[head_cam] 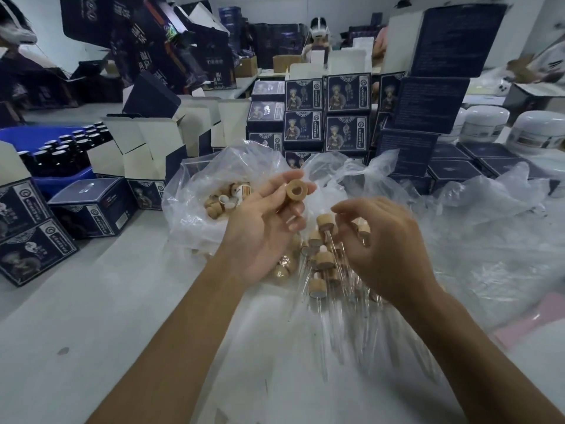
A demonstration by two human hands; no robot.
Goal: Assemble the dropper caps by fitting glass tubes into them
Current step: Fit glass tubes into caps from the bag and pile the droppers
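Head view | step: fetching a tube | left hand (pixel 263 228) pinches a bamboo cap (pixel 296 189), hollow end showing, above the worktop's middle | right hand (pixel 379 240), fingers curled, hovers over glass tubes (pixel 333 289); hold unclear | next: seat one tube squarely in the bore.

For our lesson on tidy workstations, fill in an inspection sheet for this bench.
Surface: pale table, partly under clear plastic sheet.
Job's things: wooden cap in left hand; finished droppers piled below; spare caps in bag.
Clutter: dark printed boxes, brown bottles in blue tray, white jars.
Hands: left hand pinches the cap; right hand curled, contents unclear.
Cables: nothing seen.
Surroundings: other people wearing headsets behind.
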